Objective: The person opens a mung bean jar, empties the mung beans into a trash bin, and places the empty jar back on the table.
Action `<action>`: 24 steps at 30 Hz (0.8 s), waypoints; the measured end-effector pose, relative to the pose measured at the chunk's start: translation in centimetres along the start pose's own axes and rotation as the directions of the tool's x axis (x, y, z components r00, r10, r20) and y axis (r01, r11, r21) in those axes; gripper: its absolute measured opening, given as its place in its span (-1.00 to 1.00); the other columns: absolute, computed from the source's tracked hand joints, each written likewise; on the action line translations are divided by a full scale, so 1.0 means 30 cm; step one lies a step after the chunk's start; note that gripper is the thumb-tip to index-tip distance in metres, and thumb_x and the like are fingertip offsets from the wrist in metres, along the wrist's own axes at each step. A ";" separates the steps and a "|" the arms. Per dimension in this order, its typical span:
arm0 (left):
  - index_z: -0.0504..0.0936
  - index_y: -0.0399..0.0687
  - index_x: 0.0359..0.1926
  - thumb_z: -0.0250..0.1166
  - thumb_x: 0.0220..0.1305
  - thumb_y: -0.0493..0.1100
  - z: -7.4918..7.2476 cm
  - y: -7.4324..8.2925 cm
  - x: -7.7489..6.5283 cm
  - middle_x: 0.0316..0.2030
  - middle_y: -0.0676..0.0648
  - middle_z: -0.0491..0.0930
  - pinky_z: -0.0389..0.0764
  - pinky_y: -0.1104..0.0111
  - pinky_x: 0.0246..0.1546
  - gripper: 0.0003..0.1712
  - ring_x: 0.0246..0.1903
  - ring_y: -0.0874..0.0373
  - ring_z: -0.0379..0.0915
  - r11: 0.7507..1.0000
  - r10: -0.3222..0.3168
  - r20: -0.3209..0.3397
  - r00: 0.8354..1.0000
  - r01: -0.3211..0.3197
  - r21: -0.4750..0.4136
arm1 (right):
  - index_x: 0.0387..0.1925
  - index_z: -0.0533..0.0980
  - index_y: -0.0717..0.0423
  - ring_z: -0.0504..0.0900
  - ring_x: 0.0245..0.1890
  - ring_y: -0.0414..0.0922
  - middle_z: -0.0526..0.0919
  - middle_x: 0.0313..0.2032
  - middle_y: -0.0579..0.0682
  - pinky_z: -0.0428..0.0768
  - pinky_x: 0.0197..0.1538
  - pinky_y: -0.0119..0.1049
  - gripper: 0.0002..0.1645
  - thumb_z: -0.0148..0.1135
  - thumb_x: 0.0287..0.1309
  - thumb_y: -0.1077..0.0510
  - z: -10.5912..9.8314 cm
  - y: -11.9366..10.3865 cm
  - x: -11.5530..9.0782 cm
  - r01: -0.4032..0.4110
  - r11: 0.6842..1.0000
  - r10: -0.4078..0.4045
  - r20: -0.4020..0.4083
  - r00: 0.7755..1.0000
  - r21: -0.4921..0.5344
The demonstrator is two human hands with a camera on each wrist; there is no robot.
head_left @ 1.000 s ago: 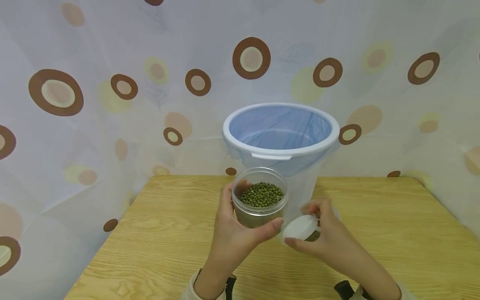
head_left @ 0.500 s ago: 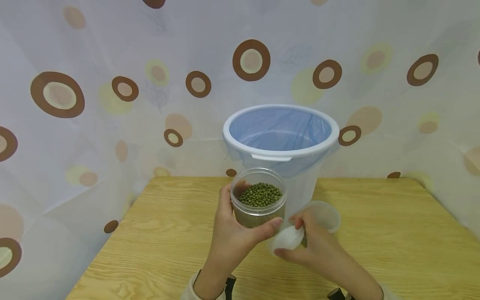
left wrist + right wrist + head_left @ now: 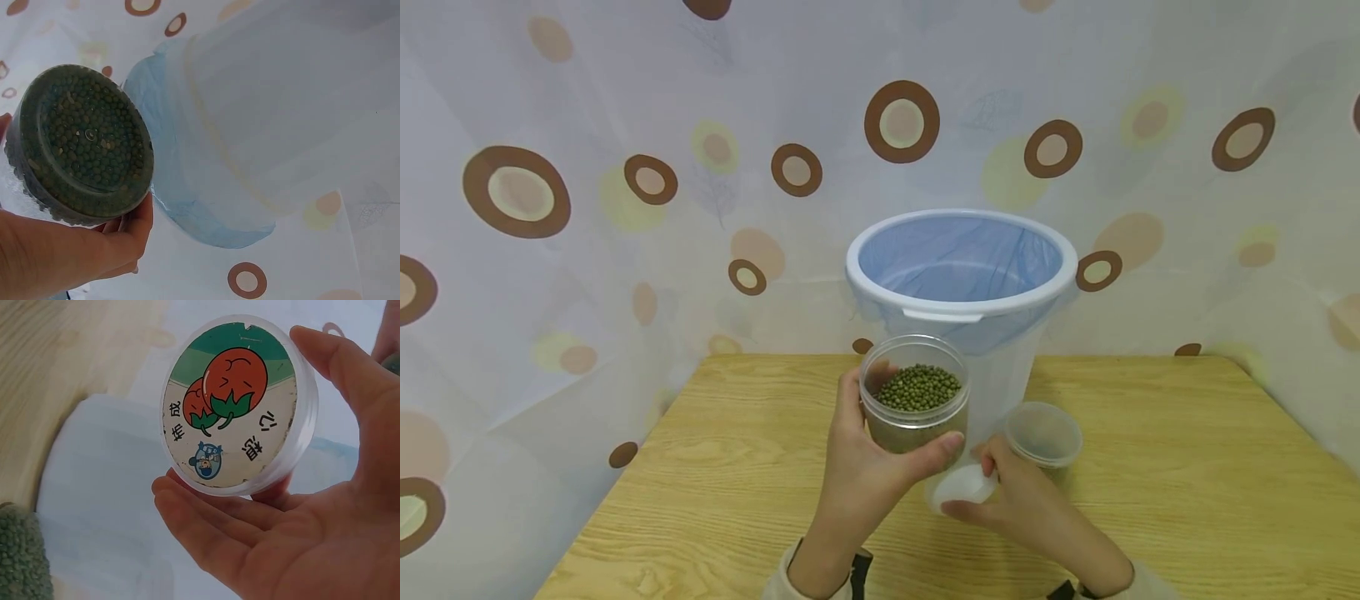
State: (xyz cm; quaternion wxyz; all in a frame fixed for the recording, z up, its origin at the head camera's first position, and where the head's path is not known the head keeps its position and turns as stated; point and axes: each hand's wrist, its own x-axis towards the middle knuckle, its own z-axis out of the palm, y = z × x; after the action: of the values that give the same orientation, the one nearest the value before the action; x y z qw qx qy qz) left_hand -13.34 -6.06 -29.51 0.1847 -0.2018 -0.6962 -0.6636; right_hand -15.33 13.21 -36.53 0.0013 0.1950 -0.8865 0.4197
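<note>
My left hand (image 3: 868, 467) grips a clear plastic jar (image 3: 917, 433) of green mung beans (image 3: 919, 388), raised above the table and tilted, its mouth uncovered. From below, the left wrist view shows beans through the jar's base (image 3: 90, 134). Between thumb and fingers my right hand (image 3: 1030, 508) pinches a round white lid (image 3: 964, 485), just below and right of the jar. A label with red cartoon fruit covers the lid's face (image 3: 231, 403) in the right wrist view. A second clear jar (image 3: 1045, 437) stands on the table behind that hand, which partly hides it.
Behind the jars stands a tall white bin (image 3: 962, 312) with a pale blue liner bag (image 3: 958, 258) inside. The wooden table (image 3: 715, 492) ends at a wall covering (image 3: 700, 83) printed with circles.
My right hand has moved left and down with the lid, away from the second jar, whose mouth now shows. The left hand and its jar have barely shifted.
</note>
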 end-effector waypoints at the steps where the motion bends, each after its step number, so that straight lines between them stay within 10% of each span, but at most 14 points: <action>1: 0.30 -0.17 0.19 0.58 -0.18 -0.21 0.000 0.000 0.000 0.10 -0.07 0.40 0.23 -0.01 0.20 -0.10 0.11 0.07 0.33 1.000 -0.004 -0.004 1.000 0.004 0.001 | -0.36 0.18 0.13 0.37 -0.46 -0.17 0.36 -0.42 -0.04 0.40 -0.42 -0.41 -0.33 0.51 -0.09 -0.09 0.004 0.005 0.002 -0.005 1.000 0.005 0.004 1.000 -0.011; 24: 0.30 -0.07 0.20 0.57 -0.16 -0.21 0.000 -0.001 0.000 0.10 -0.05 0.39 0.27 0.00 0.18 -0.11 0.11 0.09 0.33 0.999 -0.034 -0.002 0.999 0.034 -0.008 | -0.37 0.26 0.15 0.38 -0.47 -0.16 0.39 -0.47 -0.07 0.39 -0.39 -0.37 -0.39 0.47 -0.06 -0.12 0.052 0.080 0.025 -0.048 0.997 0.053 0.082 0.995 -0.066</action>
State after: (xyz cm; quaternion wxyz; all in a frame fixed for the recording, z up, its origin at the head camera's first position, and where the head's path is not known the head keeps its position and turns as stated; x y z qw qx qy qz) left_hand -13.35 -6.07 -29.55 0.1733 -0.1901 -0.6966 -0.6697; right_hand -16.61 13.18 -39.19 -0.0401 0.1899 -0.9033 0.3827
